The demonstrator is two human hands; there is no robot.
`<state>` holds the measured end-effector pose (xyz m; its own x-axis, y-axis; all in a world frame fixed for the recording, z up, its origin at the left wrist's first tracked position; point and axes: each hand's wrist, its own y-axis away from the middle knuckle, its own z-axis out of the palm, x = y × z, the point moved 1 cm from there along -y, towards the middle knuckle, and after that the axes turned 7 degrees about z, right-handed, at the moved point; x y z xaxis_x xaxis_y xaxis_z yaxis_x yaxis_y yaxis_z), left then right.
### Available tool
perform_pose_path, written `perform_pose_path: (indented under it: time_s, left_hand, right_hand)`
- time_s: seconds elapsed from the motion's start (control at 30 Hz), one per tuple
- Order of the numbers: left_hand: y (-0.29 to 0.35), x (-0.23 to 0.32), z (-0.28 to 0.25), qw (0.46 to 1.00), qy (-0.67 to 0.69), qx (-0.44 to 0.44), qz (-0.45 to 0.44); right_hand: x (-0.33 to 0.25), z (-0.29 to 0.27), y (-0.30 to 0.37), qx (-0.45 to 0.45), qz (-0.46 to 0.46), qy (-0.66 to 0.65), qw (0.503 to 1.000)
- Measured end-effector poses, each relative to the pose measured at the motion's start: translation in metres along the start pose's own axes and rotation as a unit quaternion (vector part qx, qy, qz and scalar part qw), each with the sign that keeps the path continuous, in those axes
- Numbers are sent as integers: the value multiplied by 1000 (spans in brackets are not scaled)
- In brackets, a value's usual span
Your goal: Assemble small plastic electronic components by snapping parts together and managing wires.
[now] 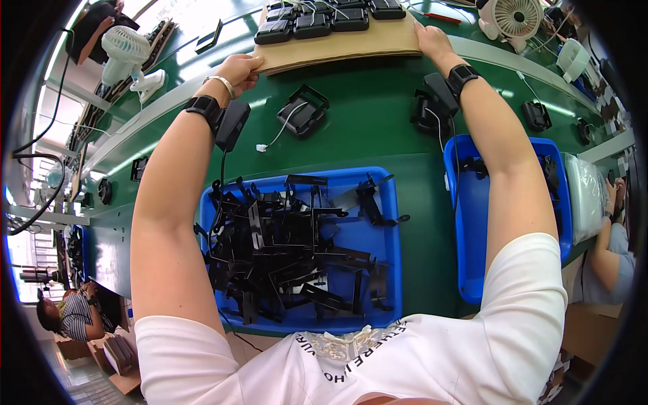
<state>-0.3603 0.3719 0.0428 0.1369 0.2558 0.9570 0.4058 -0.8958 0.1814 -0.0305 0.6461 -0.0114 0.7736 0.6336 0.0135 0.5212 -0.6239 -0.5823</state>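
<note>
Both arms reach to the far part of the green worktable. My left hand (239,71) is closed on the left edge of a brown cardboard sheet (344,54), and my right hand (434,44) grips its right edge. On the sheet stand several black rectangular units (312,25) with white cables, in rows. Closer to me, a black unit (304,117) with a white cable and plug sits by itself in a bracket on the table. A similar unit (425,116) lies below my right wrist, partly hidden by the strapped-on device.
A blue bin (395,256) full of black metal brackets (270,229) stands in front of me. To its right is another blue bin (468,287) with a few dark parts, beside clear plastic bags (584,196). Fans (125,50) stand at the far side. Other people sit left and right.
</note>
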Motion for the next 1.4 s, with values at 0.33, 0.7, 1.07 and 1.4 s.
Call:
perform_pose_path:
  time_s: [0.33, 0.7, 1.07, 1.4]
  left_hand:
    - [0, -11, 15, 998, -61, -3, -20]
    - [80, 21, 0, 993, -116, -22, 19]
    - [353, 51, -1, 986, 67, -131, 73]
    - [429, -9, 71, 907, 321, -271, 8]
  right_hand:
    - [7, -24, 14, -153, 57, 32, 986]
    - [-84, -65, -23, 28, -114, -166, 979]
    - [-133, -94, -29, -190, 5, 15, 982]
    - [-159, -254, 73, -112, -139, -324, 929]
